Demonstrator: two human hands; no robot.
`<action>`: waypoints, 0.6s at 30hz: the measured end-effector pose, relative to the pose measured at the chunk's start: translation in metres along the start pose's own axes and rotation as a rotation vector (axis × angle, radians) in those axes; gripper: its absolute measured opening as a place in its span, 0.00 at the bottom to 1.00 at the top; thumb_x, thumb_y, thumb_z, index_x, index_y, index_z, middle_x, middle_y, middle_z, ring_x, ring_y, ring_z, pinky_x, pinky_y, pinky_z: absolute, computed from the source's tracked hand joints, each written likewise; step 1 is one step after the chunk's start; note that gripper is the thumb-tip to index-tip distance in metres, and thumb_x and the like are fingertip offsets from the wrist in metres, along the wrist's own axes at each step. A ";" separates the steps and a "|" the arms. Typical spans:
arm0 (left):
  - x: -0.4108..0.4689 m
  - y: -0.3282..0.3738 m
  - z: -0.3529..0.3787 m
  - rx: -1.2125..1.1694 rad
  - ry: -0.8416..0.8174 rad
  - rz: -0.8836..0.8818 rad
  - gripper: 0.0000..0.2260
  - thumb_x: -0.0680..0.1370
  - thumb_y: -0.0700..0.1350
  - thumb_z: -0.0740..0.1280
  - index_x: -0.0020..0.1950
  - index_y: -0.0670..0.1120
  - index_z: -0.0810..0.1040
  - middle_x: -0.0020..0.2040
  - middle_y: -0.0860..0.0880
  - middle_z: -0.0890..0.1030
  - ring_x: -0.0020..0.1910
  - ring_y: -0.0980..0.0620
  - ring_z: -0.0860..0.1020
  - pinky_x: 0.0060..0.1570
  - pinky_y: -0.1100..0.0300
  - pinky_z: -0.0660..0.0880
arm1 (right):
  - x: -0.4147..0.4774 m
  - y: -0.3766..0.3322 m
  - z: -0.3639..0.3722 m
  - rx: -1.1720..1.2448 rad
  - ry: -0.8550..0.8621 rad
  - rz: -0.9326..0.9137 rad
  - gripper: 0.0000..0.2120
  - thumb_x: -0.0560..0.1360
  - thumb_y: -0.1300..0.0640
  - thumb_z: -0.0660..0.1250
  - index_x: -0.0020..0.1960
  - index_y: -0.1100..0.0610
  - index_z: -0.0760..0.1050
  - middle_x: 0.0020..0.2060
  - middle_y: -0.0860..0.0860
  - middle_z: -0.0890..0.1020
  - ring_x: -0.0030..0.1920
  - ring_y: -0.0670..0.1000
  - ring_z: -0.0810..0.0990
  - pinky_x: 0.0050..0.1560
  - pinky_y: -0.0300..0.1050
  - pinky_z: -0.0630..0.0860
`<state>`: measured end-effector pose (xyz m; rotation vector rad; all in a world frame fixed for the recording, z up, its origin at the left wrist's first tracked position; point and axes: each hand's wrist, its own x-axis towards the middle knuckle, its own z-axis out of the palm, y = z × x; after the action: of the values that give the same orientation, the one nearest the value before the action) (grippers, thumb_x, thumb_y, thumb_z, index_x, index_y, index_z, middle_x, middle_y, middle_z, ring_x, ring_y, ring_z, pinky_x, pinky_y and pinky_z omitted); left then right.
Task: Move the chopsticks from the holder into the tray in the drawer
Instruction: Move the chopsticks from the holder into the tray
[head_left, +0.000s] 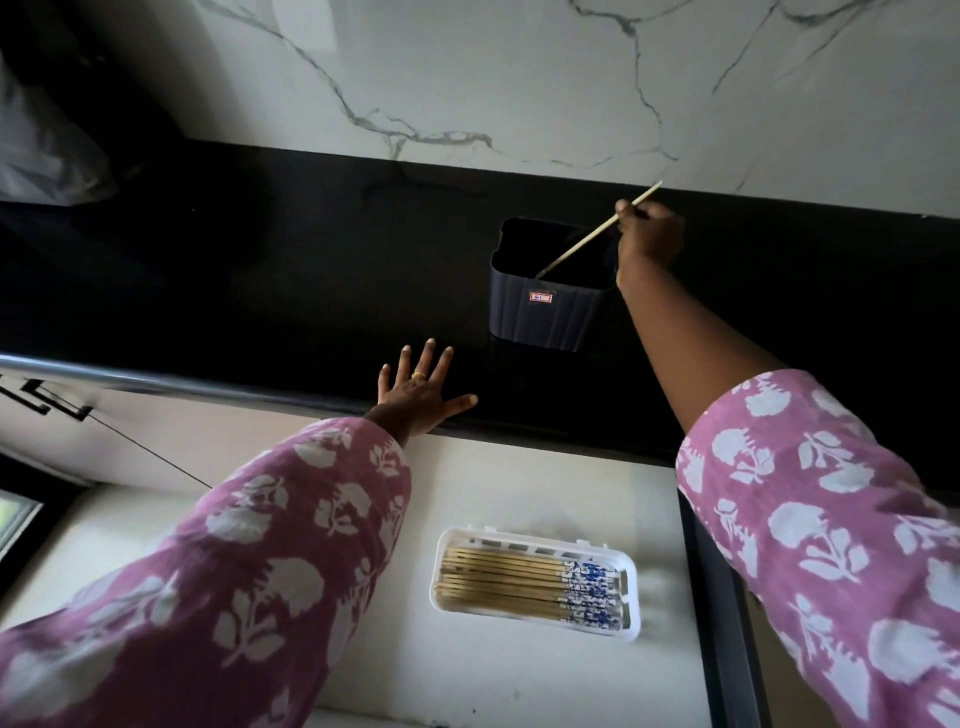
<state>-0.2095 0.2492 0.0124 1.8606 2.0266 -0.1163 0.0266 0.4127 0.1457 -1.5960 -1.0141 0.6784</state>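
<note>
A dark ribbed holder (545, 312) stands on the black counter. My right hand (649, 234) pinches one wooden chopstick (587, 241) above the holder's right rim; the stick slants with its lower end inside the holder. My left hand (421, 387) rests flat with spread fingers on the counter's front edge, left of the holder. Below, in the open white drawer (519, 680), a white tray (631, 597) holds several chopsticks (504, 579) lying side by side, their blue-patterned ends to the right.
The black counter (260, 270) runs across the view under a white marbled wall (519, 78). A dark vertical edge (711, 597) bounds the drawer on the right. White cabinet fronts with a black handle (47, 400) sit at the left.
</note>
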 end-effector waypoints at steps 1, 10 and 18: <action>0.000 0.000 0.000 0.001 0.000 0.000 0.39 0.71 0.72 0.51 0.75 0.58 0.37 0.76 0.54 0.36 0.75 0.46 0.36 0.71 0.43 0.40 | -0.001 -0.003 -0.001 0.040 -0.002 -0.008 0.09 0.74 0.58 0.69 0.47 0.64 0.81 0.40 0.59 0.83 0.42 0.54 0.81 0.48 0.49 0.78; 0.002 0.000 0.000 -0.007 0.002 -0.001 0.39 0.71 0.73 0.50 0.75 0.59 0.37 0.77 0.54 0.36 0.75 0.46 0.36 0.71 0.43 0.40 | -0.037 -0.057 -0.034 0.361 -0.027 -0.154 0.12 0.78 0.64 0.61 0.37 0.54 0.72 0.35 0.52 0.79 0.40 0.52 0.81 0.41 0.43 0.81; -0.004 0.002 -0.002 -0.034 0.022 0.002 0.39 0.71 0.73 0.51 0.75 0.59 0.40 0.77 0.54 0.39 0.76 0.45 0.38 0.71 0.43 0.41 | -0.102 -0.103 -0.065 0.485 -0.359 -0.262 0.11 0.78 0.68 0.59 0.40 0.58 0.70 0.32 0.54 0.76 0.30 0.48 0.79 0.37 0.45 0.82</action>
<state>-0.2082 0.2465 0.0154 1.8502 2.0287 -0.0605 0.0058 0.2982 0.2541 -0.9199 -1.1825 0.9633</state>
